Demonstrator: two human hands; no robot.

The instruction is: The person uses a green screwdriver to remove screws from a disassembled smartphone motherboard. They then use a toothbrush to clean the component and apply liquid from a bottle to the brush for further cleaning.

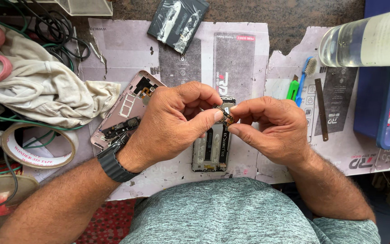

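My left hand and my right hand meet above the middle of the mat, both pinching a small dark circuit part between thumb and fingertips. Directly under it lies a phone frame, long side pointing away from me. A pink-gold phone back housing lies to the left, partly hidden by my left hand. A dark watch is on my left wrist.
A pale work mat covers the table. A black battery lies at the top, a roll of tape and crumpled cloth at left. A blue toothbrush, green tool, metal strip, clear bottle and blue tray sit right.
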